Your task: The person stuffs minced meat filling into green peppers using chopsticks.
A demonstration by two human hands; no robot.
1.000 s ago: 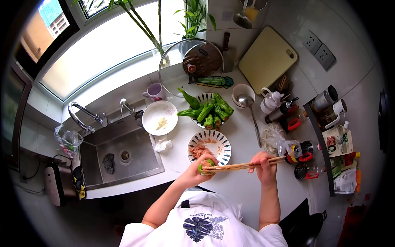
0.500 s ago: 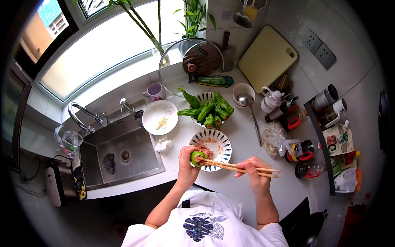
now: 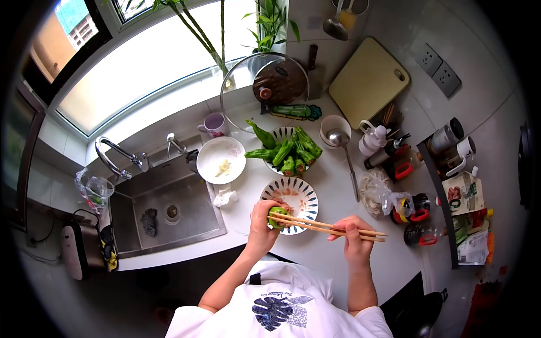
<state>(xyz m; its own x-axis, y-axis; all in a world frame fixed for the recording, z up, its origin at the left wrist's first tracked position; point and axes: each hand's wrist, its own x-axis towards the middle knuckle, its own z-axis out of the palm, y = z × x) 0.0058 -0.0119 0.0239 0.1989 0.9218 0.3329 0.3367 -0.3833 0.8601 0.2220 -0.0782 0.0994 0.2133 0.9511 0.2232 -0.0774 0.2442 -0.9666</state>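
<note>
My left hand is closed round a green pepper above the near edge of a patterned plate. Some pink minced meat lies on that plate, partly hidden by the hand. Between the fingers of my right hand is a pair of wooden chopsticks, their tips at the pepper. Just behind, a second patterned plate carries several green peppers. To its left a white plate bears a small pale heap, perhaps chopped garlic.
A steel sink lies left, a purple mug behind the white plate. A ladle leans from a bowl at right. Bottles and a packed shelf line the right wall. A glass lid stands at the back.
The chopstick tips have shifted slightly, and the minced meat seen at the pepper's opening before no longer shows there. Both hands keep their grips; the view has shifted a little.
</note>
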